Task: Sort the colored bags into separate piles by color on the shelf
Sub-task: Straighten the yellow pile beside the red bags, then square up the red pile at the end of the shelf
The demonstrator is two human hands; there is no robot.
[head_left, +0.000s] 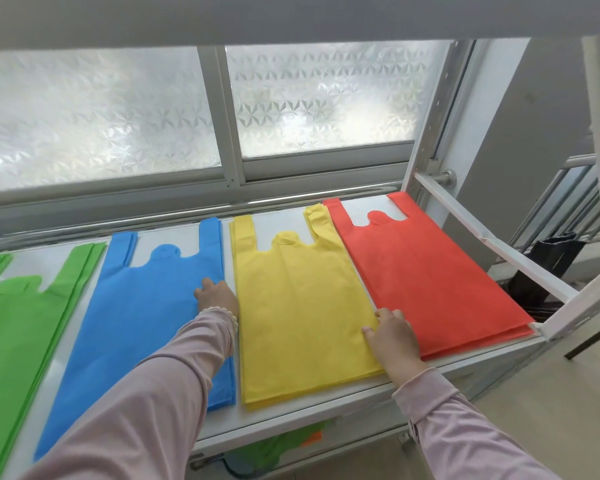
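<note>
On the white shelf [302,415], flat bags lie in separate piles side by side: green [18,327] at the left, then blue [136,317], yellow [298,306] and red [426,271] at the right. My left hand [217,296] rests on the right edge of the blue pile, beside the yellow one, with its fingers laid flat. At the seam between the yellow and red piles lies my right hand [394,336], fingers relaxed and touching the yellow pile's right edge. Both arms wear pale pink sleeves.
A frosted window [187,116] runs behind the shelf. White shelf posts and a diagonal brace [492,240] stand at the right end. More green and orange bags [291,445] show on a lower level under the shelf. A dark object [544,268] sits beyond the right end.
</note>
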